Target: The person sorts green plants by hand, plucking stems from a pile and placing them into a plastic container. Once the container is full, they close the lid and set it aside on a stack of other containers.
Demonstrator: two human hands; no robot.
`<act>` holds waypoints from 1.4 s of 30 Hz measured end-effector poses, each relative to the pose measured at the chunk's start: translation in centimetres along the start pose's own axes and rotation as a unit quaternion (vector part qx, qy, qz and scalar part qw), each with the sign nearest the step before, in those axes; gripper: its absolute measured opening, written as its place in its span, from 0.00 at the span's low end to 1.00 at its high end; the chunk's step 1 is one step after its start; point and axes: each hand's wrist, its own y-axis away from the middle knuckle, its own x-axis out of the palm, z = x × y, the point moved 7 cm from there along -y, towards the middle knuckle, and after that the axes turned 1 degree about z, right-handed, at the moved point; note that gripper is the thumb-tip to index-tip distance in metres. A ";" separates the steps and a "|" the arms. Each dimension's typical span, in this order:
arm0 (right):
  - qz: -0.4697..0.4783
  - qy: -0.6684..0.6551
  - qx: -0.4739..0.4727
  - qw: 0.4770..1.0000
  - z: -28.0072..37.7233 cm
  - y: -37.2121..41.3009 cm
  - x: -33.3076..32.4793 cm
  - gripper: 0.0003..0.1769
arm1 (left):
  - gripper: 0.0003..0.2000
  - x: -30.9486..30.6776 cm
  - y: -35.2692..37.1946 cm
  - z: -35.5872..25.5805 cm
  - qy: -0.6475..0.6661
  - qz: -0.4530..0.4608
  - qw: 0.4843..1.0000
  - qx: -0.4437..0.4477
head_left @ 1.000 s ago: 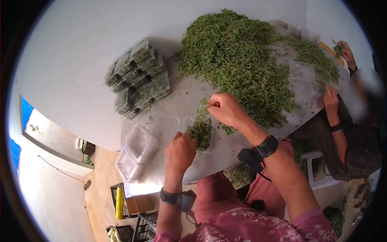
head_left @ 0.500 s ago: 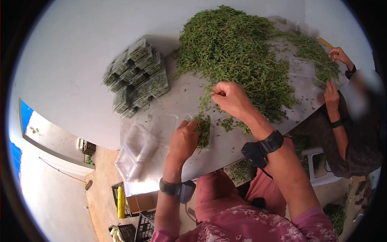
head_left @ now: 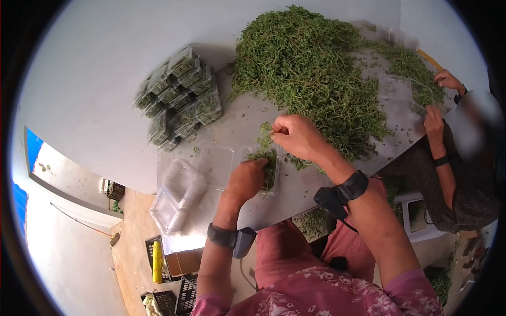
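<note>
An opened clear plastic clamshell box [head_left: 219, 163] lies on the table in front of me, with leafy green sprigs [head_left: 270, 171] in its right half. My left hand [head_left: 245, 181] rests over that half with its fingers curled onto the greens; its fingertips are partly hidden. Just above the box, my right hand [head_left: 299, 138] pinches a thin leafy sprig [head_left: 264, 136] between thumb and forefinger. Behind it rises a large heap of the same greens [head_left: 305, 73].
Filled clear boxes [head_left: 182, 100] are stacked at the back left. Empty nested boxes [head_left: 176, 197] sit at the table's left edge. On the right, another person's hands [head_left: 434, 124] work by more greens and an open box [head_left: 395, 88]. Black crates [head_left: 187, 295] stand on the floor.
My right hand has moved slightly down and left with the sprig, closer to the box. My left hand has shifted a little right over the greens. The other person's upper hand has lowered.
</note>
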 end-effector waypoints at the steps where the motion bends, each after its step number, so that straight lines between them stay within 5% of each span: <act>1: 0.009 -0.002 0.002 1.000 0.0 0.1 0.2 0.08 | 0.13 -0.7 0.3 -0.3 0.016 -0.014 1.000 0.002; 8: 0.023 -0.021 0.006 0.999 -0.2 0.0 0.8 0.07 | 0.14 -3.9 2.0 -1.9 0.096 -0.033 0.995 -0.005; 11: 0.019 -0.012 0.006 1.000 -0.2 0.0 0.8 0.07 | 0.13 -2.9 1.7 -1.7 0.132 0.034 0.990 -0.027; 14: 0.028 0.002 0.017 0.999 0.0 0.1 0.7 0.08 | 0.14 -1.4 1.1 -0.9 0.122 0.093 0.987 -0.043; 26: 0.057 0.020 0.035 0.998 0.7 0.6 1.0 0.08 | 0.13 0.0 0.5 -0.5 0.071 0.070 0.995 -0.004; 32: 0.086 -0.024 0.048 0.995 0.2 0.3 1.5 0.10 | 0.05 -5.8 2.8 -1.1 0.085 -0.063 0.994 0.008; 42: 0.204 -0.146 0.113 0.961 0.1 1.3 5.2 0.08 | 0.09 -7.2 5.3 2.0 0.255 -0.155 0.942 -0.152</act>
